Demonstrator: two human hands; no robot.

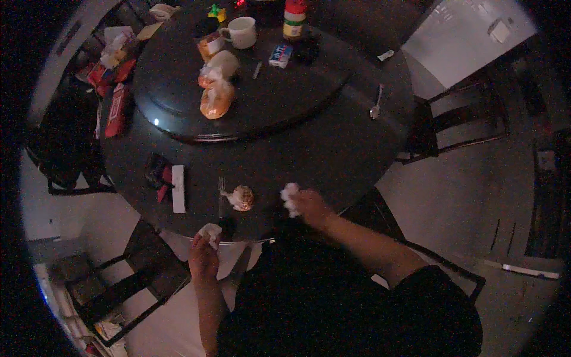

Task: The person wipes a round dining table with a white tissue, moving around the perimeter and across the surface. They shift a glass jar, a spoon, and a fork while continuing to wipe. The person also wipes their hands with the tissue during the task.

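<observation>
At the near edge of a dark round table (pixel 285 156), my left hand (pixel 204 259) grips a crumpled white tissue (pixel 210 233). My right hand (pixel 313 209), blurred, has its fingers closed on another white tissue (pixel 291 196) over the tabletop. Between the two hands lies a small tied clear plastic bag (pixel 242 198) with brownish contents I cannot make out. A fork (pixel 221 187) lies just left of the bag, its tines pointing away from me. Farther left are a long white box (pixel 178 188) and a dark and red item (pixel 160 176).
A raised turntable (pixel 285 98) carries bagged bread (pixel 217 99), a white mug (pixel 242 32), a red-capped jar (pixel 294 20) and a small blue-and-white box (pixel 280 56). A spoon (pixel 376 105) lies at the right. Chairs (pixel 134 263) stand around the table. The room is dim.
</observation>
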